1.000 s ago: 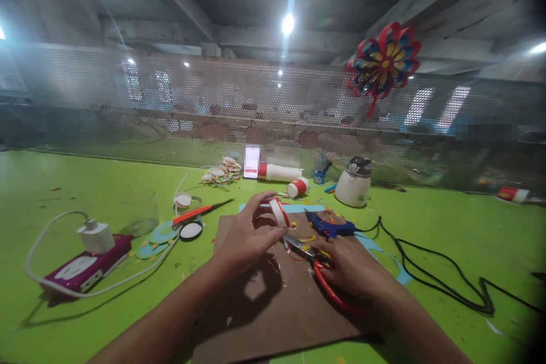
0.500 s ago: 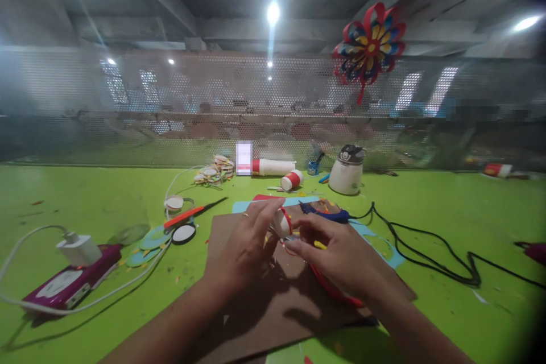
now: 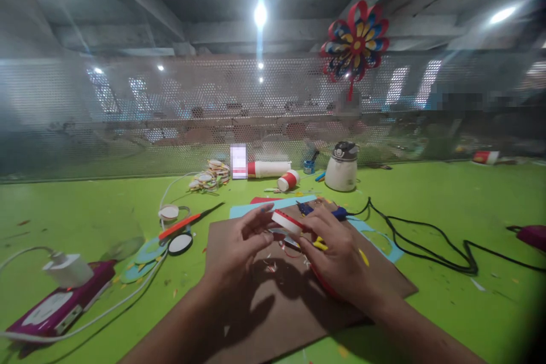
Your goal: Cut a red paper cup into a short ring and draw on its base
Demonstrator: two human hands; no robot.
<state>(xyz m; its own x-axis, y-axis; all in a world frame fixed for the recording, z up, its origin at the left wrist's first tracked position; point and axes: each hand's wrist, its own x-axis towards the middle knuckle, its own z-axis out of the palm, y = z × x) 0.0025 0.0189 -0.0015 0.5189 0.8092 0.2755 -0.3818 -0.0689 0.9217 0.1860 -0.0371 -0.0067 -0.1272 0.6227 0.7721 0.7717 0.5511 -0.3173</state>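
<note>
My right hand [image 3: 335, 250] pinches a short white-and-red piece of paper cup [image 3: 288, 222] between thumb and fingers, over a brown board [image 3: 251, 324]. Close to the cup piece's left side is my left hand [image 3: 243, 247], its thumb and fingers apart and nothing gripped in them. Small paper scraps [image 3: 270, 265] lie on the board below. Beneath and beside the right hand show yellow and red parts of something mostly hidden. A blue tool [image 3: 336, 213] with a black cord rests beyond that hand.
Left stand an orange-handled tool [image 3: 181, 226], blue paper discs [image 3: 139, 264] and a purple power strip [image 3: 63, 301] with a white cable. At the back are paper cups [image 3: 289, 181], stacked card pieces [image 3: 209, 176] and a white jug [image 3: 341, 170]. A black cord [image 3: 426, 233] loops right.
The cup piece has tilted and now sits in the right hand. My left hand has opened and moved off it slightly to the left. The camera view has shifted a little.
</note>
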